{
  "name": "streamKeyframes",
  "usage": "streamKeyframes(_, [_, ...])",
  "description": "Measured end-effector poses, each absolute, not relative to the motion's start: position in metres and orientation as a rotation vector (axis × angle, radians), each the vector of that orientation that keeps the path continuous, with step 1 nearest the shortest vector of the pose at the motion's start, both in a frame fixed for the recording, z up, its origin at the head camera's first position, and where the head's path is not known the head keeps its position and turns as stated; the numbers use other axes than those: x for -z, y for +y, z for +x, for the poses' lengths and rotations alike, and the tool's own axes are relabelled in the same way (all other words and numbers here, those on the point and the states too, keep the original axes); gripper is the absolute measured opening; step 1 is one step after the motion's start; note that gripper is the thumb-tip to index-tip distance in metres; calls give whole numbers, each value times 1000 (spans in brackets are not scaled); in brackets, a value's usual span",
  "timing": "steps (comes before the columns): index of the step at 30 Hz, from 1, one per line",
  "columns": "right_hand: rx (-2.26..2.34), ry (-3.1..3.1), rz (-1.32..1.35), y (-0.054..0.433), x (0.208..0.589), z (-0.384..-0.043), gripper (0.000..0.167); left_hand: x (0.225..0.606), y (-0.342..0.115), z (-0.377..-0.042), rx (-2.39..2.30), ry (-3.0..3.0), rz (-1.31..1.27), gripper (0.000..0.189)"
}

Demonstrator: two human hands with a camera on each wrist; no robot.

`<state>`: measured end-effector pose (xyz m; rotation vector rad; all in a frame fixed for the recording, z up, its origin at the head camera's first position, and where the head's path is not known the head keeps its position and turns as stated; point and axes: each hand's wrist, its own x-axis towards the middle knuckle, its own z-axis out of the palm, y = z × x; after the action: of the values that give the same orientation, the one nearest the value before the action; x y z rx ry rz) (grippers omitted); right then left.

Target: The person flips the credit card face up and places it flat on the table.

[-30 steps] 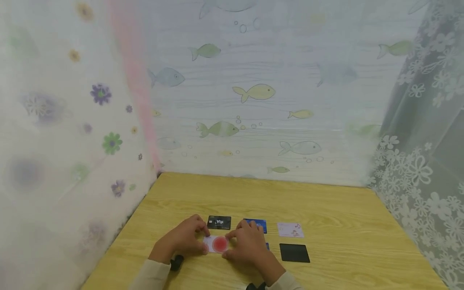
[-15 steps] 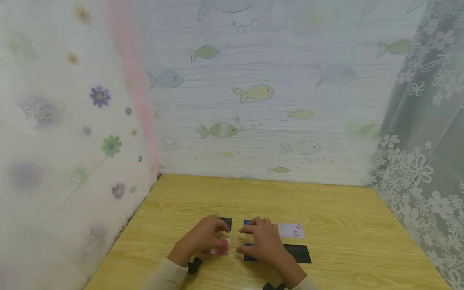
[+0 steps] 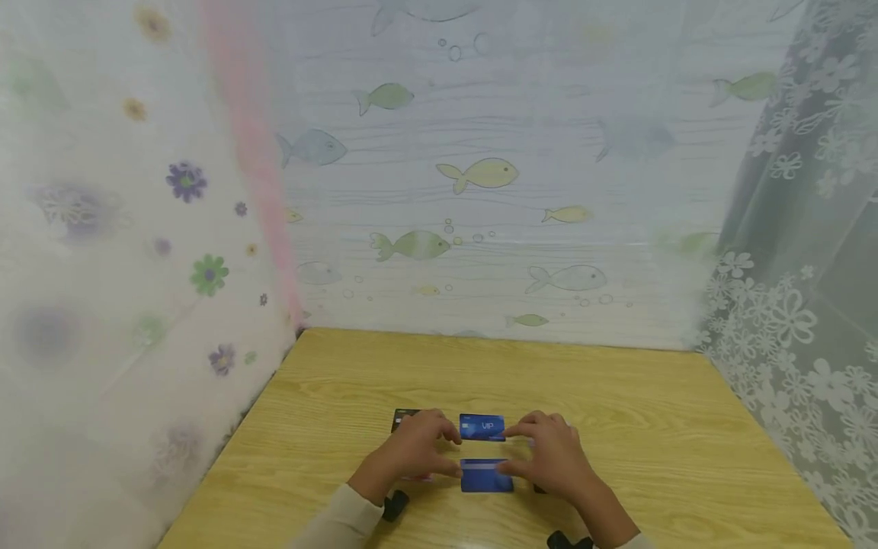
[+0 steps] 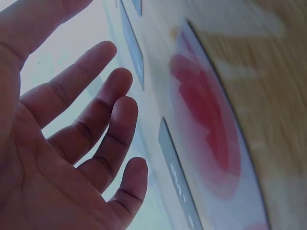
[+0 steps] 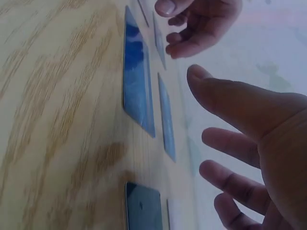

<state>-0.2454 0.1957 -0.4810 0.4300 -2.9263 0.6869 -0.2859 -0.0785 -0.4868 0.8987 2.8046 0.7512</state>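
Note:
Two blue cards lie between my hands in the head view: one marked VIP (image 3: 482, 428) behind, and a striped blue card (image 3: 487, 479) in front. My left hand (image 3: 414, 451) hovers at their left side, fingers loosely bent and holding nothing. Over their right side is my right hand (image 3: 554, 456), thumb and fingers apart, also without anything in its grasp. Below the left hand, the left wrist view shows a white card with a red circle (image 4: 206, 120). A dark card (image 5: 144, 208) appears in the right wrist view, mostly hidden by the right hand in the head view.
A black card (image 3: 403, 418) shows partly behind the left hand. All the cards lie flat on a wood-grain table (image 3: 617, 396). A fish-print curtain (image 3: 494, 252) hangs along its back edge, with a flowered curtain (image 3: 137, 343) on the left.
Both hands have left the edges of the white card with the red circle and moved right. The blue cards are now uncovered, while the cards at the right are mostly covered.

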Motion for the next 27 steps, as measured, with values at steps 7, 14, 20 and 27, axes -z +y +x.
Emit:
streamKeyframes(7, [-703, -2954, 490, 207, 484, -244, 54, 487, -63, -282, -795, 2786, 816, 53])
streamKeyframes(14, [-600, -2939, 549, 211, 490, -245, 44, 487, -53, -276, -712, 2831, 791, 54])
streamKeyframes(20, [-622, -2941, 560, 213, 495, -246, 38, 491, -51, -274, -639, 2866, 812, 48])
streamKeyframes(27, [-675, -2940, 615, 213, 497, -249, 32, 488, -50, -276, -622, 2862, 794, 36])
